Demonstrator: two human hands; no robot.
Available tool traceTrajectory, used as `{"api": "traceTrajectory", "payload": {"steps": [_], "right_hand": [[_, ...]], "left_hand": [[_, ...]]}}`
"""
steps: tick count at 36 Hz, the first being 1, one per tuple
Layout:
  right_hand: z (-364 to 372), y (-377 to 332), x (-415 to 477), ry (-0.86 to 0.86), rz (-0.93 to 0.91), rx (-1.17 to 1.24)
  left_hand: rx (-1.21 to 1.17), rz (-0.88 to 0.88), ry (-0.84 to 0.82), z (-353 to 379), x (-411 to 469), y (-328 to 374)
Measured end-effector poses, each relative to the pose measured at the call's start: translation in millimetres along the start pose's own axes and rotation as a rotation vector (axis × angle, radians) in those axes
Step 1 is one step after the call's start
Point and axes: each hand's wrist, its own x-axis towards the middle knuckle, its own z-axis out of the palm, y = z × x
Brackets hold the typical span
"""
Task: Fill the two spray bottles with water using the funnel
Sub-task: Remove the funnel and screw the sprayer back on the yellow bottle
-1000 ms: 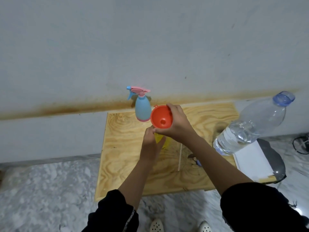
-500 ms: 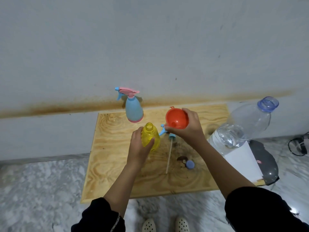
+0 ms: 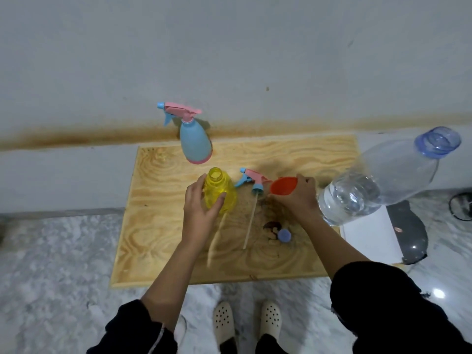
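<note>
The left hand (image 3: 198, 210) grips the uncapped yellow bottle (image 3: 219, 183) standing on the surface (image 3: 158, 226); the right hand (image 3: 302, 200) holds the orange funnel (image 3: 282, 187) nearby.

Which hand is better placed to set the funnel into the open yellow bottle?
Right, probably: the right hand holds the orange funnel just beside the yellow bottle, whose body the left hand grips.

One head-worn view looks forward and down onto the board (image 3: 163, 226); wall (image 3: 229, 60) ahead.
</note>
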Motion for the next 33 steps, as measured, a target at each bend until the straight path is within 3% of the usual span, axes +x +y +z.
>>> {"api": "traceTrajectory", "payload": {"steps": [16,24,28,33], "right_hand": [[5.7,-0.5,-1.1,-0.009,-0.035,0.064],[20.1,-16.3,-35.8,0.357,-0.373,0.117],[41.0,-27.2,-46.9,0.276,-0.408,0.138],[58.2,-38.2,-33.5,0.176,-0.278,0.172]], "left_hand": [[-0.030,-0.023,-0.047,-2.7,0.7,0.2],[-0.002,-0.021,-0.104,-2.9,8.2,-4.5],[0.014,0.010,-0.136,-5.4,15.8,-8.4],[0.063,0.091,-0.145,-13.2,20.2,-15.1]]}}
